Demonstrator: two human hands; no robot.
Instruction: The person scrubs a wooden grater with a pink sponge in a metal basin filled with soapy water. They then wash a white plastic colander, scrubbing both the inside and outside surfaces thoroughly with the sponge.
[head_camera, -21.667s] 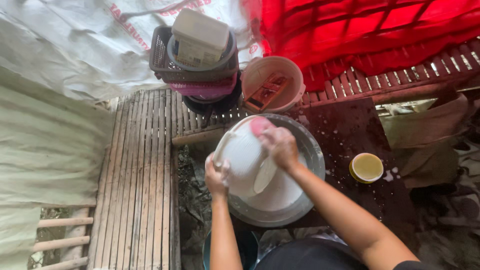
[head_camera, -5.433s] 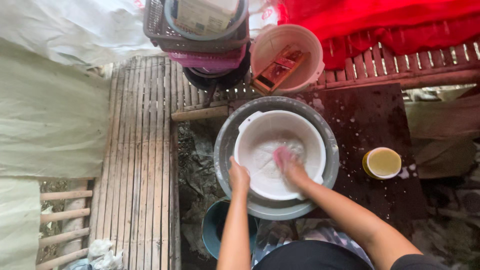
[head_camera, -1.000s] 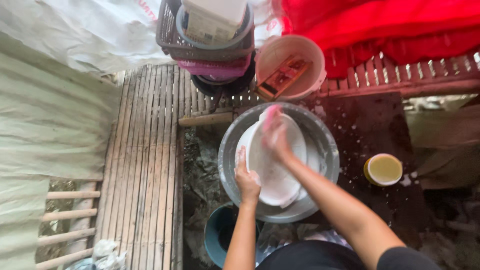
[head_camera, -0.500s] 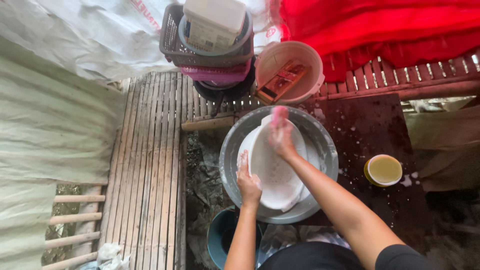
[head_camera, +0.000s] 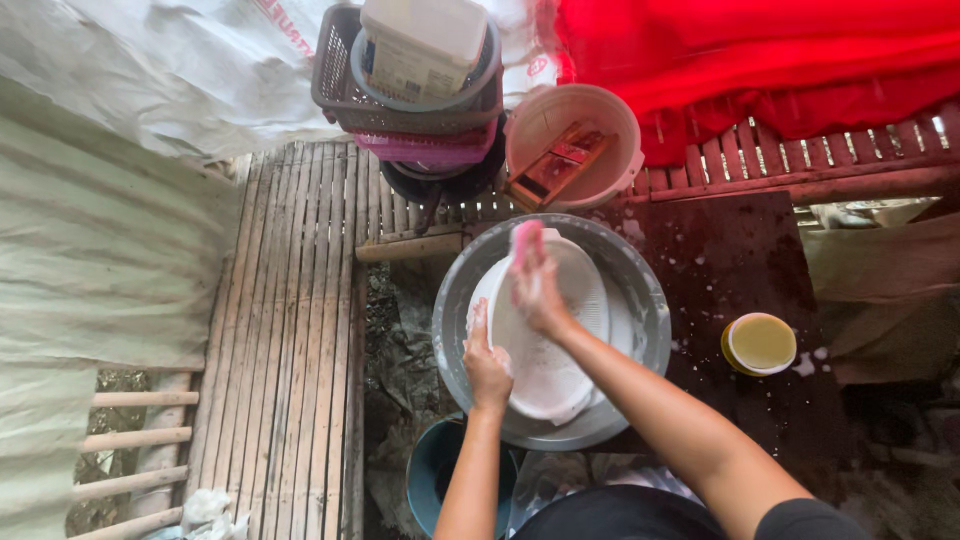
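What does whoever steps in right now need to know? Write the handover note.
Left hand grips the rim of the white colander, held tilted inside the metal basin.
Right hand presses a pink sponge to the colander's upper edge.
Done: colander looks wet and soapy.
Left: no rinse visible yet.
Nearby: yellow soap tub on the dark board, beige bucket behind the basin.

I count one metal basin (head_camera: 640, 300), one white bowl (head_camera: 560, 370), two buckets, one yellow-lidded tub (head_camera: 760, 343), two stacked baskets.
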